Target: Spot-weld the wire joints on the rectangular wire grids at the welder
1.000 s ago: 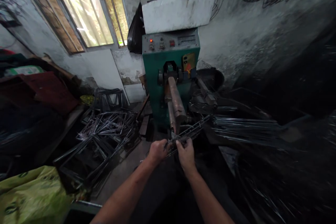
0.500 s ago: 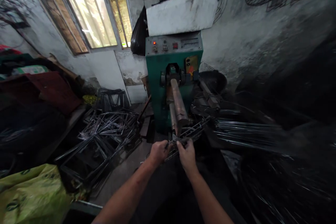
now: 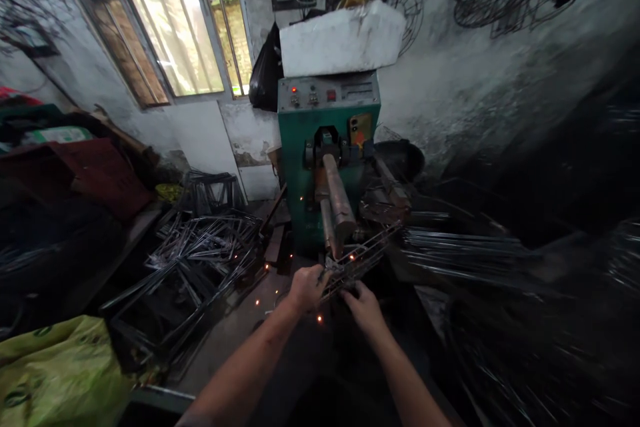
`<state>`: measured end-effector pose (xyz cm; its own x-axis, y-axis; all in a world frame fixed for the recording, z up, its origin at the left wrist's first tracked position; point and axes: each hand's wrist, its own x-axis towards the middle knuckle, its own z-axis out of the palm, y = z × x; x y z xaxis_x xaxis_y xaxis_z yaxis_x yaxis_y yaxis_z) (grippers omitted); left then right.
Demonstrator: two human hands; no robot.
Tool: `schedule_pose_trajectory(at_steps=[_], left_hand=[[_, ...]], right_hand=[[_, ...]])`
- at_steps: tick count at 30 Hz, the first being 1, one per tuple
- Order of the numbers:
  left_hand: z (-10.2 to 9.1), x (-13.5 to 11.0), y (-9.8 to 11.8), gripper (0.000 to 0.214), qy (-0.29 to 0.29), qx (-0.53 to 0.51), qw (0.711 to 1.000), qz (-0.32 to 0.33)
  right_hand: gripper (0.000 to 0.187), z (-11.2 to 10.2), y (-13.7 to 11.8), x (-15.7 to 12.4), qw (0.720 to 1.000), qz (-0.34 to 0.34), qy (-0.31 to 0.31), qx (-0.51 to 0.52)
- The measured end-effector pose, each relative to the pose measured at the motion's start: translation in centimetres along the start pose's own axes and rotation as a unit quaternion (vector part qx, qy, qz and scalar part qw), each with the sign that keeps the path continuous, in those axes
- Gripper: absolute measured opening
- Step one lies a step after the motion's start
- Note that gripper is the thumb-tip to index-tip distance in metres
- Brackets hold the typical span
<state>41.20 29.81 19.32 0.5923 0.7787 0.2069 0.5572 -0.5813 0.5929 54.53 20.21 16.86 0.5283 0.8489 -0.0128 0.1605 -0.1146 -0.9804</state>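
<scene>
A metal wire frame slants up to the right under the tips of a green spot welding machine. My left hand is closed around the frame's left end, just below the lower electrode arm. At the frame's near edge is my right hand, its thumb and fingers apart; whether it touches the wire is hard to make out. The thick upper electrode arm points toward me above the frame. Orange sparks are scattered around my hands and over the floor.
Finished-looking wire frames lie heaped on the left. Straight metal rods lie in a bundle at the right. A yellow-green sack is at the lower left. A white foam box and a phone are on the machine.
Sparks have appeared around the electrode tips and floor. My right hand has moved down and slightly right, away from the tips, and its fingers have loosened. My left hand stays on the frame.
</scene>
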Motion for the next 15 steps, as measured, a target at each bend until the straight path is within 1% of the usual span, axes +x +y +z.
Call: schedule_pose_trajectory(at_steps=[2, 4, 7, 11, 15], left_hand=[[0.3, 0.5, 0.4, 0.035, -0.006, 0.005, 1.0, 0.003], [0.5, 1.0, 0.7, 0.034, -0.011, 0.017, 1.0, 0.005], [0.8, 1.5, 1.0, 0.034, -0.008, 0.03, 0.999, 0.006], [0.8, 1.8, 1.0, 0.034, -0.011, 0.029, 0.999, 0.012], [0.8, 1.9, 0.9, 0.036, -0.022, 0.04, 0.999, 0.003]], right_hand=[[0.034, -0.4, 1.0, -0.1, 0.999, 0.028, -0.019, -0.006], [0.034, -0.6, 1.8, 0.0, 0.998, 0.053, -0.023, -0.022], [0.031, -0.8, 2.1, 0.2, 0.995, 0.075, -0.037, -0.047], [0.029, -1.2, 1.7, 0.3, 0.994, 0.064, -0.07, -0.055], [0.021, -1.1, 1.6, 0.2, 0.993, 0.056, -0.076, -0.068]])
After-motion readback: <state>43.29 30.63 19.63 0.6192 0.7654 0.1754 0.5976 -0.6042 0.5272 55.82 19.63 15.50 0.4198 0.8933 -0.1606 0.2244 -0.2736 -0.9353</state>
